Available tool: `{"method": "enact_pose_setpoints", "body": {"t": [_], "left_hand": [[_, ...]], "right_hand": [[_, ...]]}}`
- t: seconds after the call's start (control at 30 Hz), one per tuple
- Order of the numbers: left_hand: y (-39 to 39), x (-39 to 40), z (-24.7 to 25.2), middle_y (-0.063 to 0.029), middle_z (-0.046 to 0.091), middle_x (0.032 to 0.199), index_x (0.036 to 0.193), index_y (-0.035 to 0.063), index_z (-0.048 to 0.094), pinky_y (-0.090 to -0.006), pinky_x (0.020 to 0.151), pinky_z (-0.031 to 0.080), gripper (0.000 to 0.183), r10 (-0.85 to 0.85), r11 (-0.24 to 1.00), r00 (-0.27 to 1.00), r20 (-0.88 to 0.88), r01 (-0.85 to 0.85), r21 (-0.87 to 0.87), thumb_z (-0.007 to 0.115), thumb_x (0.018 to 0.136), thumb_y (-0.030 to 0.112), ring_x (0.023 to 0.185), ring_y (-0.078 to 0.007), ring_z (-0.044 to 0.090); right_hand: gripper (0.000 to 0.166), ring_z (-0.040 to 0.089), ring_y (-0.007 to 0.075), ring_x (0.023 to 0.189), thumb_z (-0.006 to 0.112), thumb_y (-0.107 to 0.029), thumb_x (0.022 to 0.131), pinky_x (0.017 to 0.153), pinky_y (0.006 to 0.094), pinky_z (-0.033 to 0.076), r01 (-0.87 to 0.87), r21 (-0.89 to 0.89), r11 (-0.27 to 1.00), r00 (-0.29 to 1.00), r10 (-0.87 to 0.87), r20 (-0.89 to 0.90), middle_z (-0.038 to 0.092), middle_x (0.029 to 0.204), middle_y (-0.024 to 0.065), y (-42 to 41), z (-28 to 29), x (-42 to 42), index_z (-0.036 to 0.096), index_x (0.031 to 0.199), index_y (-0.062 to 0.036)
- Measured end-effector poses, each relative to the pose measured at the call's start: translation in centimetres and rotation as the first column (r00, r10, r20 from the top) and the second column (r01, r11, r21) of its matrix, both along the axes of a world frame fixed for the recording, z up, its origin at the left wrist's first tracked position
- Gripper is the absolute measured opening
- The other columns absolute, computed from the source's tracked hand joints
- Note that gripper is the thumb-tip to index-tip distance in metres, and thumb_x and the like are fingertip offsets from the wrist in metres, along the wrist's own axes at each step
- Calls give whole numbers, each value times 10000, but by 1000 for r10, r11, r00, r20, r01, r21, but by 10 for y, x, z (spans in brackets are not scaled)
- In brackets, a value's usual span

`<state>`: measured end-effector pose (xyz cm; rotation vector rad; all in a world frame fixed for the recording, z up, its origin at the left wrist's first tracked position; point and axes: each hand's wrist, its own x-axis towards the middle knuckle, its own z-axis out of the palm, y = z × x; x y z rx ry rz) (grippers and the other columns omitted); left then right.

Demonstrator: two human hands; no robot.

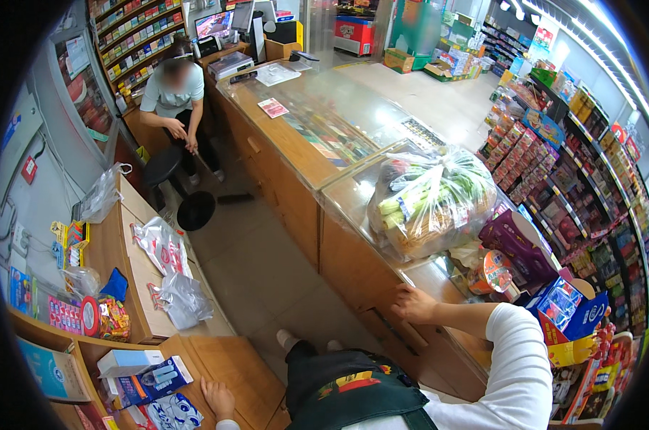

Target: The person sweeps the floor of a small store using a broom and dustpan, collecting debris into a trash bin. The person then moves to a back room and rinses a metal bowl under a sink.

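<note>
My left hand (218,399) rests empty on a wooden cabinet top (238,371), its fingers spread. Beside it lie a blue box (160,379), a pale blue and white box (131,363) and a blue and white packet (174,413). My right hand (415,305) touches the front edge of a glass-topped wooden counter (351,236), fingers loosely bent and nothing in them. Beyond that hand stand a tied clear plastic bag (432,201) with leafy green vegetables, an orange and white instant noodle cup (491,273) and a purple pack (518,247).
Behind the counter, another person (173,97) bends with both hands on a broom handle; its brush (236,199) touches the floor. A black stool (163,164) stands near. Plastic bags (182,301) lie on the left cabinet. Snack shelves (566,188) line the right. A banknote (273,107) lies on the counter.
</note>
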<state>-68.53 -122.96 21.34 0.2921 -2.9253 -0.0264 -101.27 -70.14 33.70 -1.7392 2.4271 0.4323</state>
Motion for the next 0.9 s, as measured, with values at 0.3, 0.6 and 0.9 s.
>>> {"method": "enact_pose_setpoints", "body": {"t": [0.3,0.6,0.9], "left_hand": [[-2,-1,-2,-145,588,668,598,16,608,-502,1074,268,73,12,1000,1000,-4,-12,2,579,662,34,799,-284,560],[-2,-1,-5,-131,591,661,598,27,609,-499,1069,271,85,17,998,999,-40,-14,57,575,671,54,802,-272,565],[2,1,6,-135,602,732,657,29,621,-480,1060,300,43,50,995,998,-46,-45,92,587,682,36,823,-271,566]], "right_hand": [[103,600,206,850,507,-170,794,1032,399,304,15,9,1000,999,-15,-44,603,738,25,-3,5,2,568,857,-117],[133,606,218,883,542,-236,758,1016,395,312,24,-6,1000,999,-25,-22,631,741,56,0,2,6,573,792,-111],[180,579,213,870,532,-302,842,959,369,343,-17,-63,998,999,15,-43,658,759,-2,5,-13,3,674,790,-206]]}}
